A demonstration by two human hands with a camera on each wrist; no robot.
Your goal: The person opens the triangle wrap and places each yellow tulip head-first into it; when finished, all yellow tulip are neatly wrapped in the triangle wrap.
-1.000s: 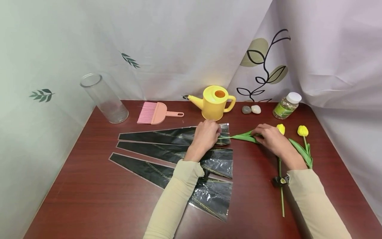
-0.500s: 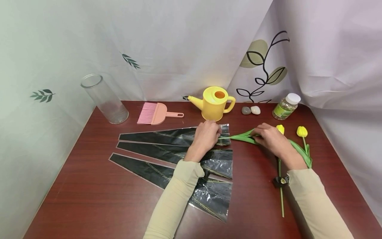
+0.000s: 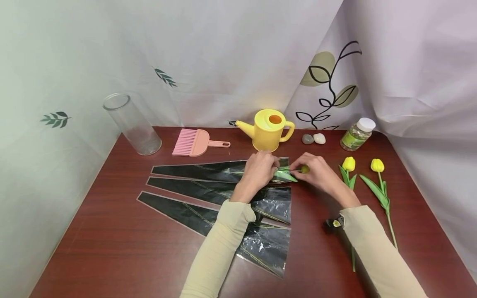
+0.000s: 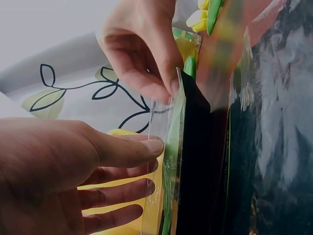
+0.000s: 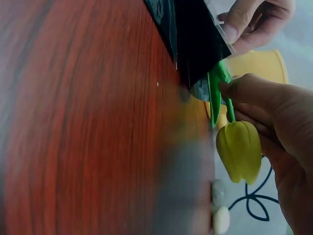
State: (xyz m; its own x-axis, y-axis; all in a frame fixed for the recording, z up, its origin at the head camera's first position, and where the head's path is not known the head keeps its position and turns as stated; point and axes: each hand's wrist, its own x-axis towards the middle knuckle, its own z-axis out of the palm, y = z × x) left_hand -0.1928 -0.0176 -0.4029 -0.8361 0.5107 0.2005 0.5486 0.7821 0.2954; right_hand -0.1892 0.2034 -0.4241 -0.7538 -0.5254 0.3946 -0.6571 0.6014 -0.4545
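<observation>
My left hand (image 3: 259, 170) pinches the clear film edge of the farthest flower sleeve (image 3: 201, 170), a tapered black-and-clear plastic wrap. Thumb and forefinger hold the film in the left wrist view, the other fingers spread behind it. At the sleeve's wide mouth, my right hand (image 3: 316, 174) pinches the stem of a yellow artificial tulip (image 5: 239, 151) just below its bloom. The tulip's green leaves (image 3: 283, 175) lie mostly within the sleeve mouth, one tip poking out. Two more flower sleeves (image 3: 179, 188) lie nearer, partly under my left forearm.
Two other yellow tulips (image 3: 377, 165) lie at the right. Along the back stand a glass vase (image 3: 136, 128), a yellow watering can (image 3: 266, 134) and a white-lidded jar (image 3: 355, 136). A pink brush with dustpan (image 3: 199, 142) and two stones (image 3: 314, 138) lie between them.
My right hand has moved left toward the sleeve mouth, sliding the tulip's stem and leaves into the sleeve. The left hand has stayed in place on the sleeve.
</observation>
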